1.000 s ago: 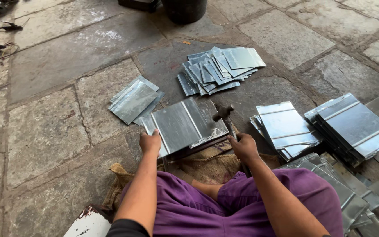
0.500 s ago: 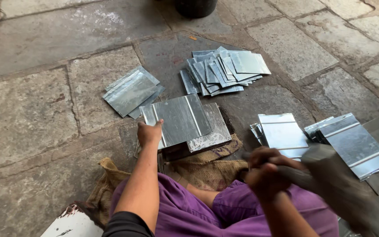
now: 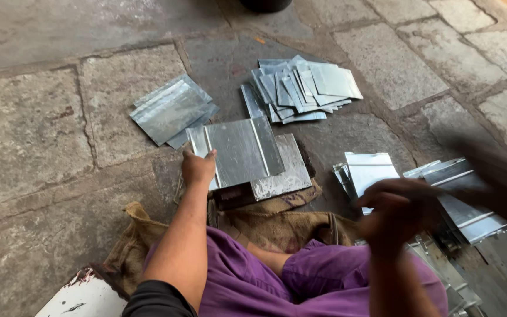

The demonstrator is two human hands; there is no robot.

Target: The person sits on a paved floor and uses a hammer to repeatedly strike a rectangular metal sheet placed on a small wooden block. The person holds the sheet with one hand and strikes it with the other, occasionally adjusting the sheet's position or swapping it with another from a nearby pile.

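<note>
Underfoot, stone paving [image 3: 30, 135] fills our view, with burlap [image 3: 265, 226] beneath our purple lap. At twelve o'clock lies a fanned pile [image 3: 300, 88] of sheets; at ten o'clock a smaller stack [image 3: 168, 111]; at three o'clock more folded sheets [image 3: 371, 170]. Our sheet [image 3: 239, 149] rests on a plate [image 3: 283, 170] at centre, its long axis and ribs running roughly eleven to five. Our left hand [image 3: 198, 167] is nearer, fingers clamped on its near-left edge, so the sheet lies toward two o'clock from them. Our right hand [image 3: 400, 211] is blurred at four o'clock, well apart, fingers wrapped round a handle; we cannot tell what tool [image 3: 500, 176] it is.
</note>
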